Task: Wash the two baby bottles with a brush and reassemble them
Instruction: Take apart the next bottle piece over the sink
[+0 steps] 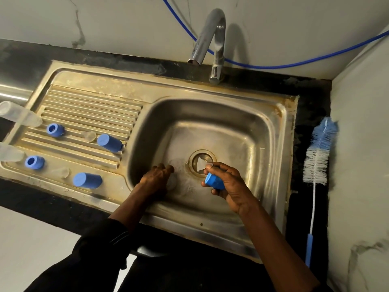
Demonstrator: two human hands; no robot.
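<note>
My right hand (229, 186) holds a blue screw collar (214, 182) over the sink drain, and a clear teat (201, 165) sticks out of its far end. Low in the basin, my left hand (155, 180) is curled over a clear bottle (172, 183), mostly hidden and hard to make out. On the drainboard lie two clear bottles (20, 114) (10, 155), two blue collars (55, 130) (34, 162), two clear teats (89, 135) (62, 172) and two blue caps (109, 142) (87, 180). The blue-and-white bottle brush (320, 150) lies on the counter to the right.
The steel sink (271, 131) has a wet basin with a round drain (196, 158). A chrome tap (210, 39) arches over its back edge, with no water running. A blue hose (273, 66) runs along the wall. A wall closes in the right side beyond the brush.
</note>
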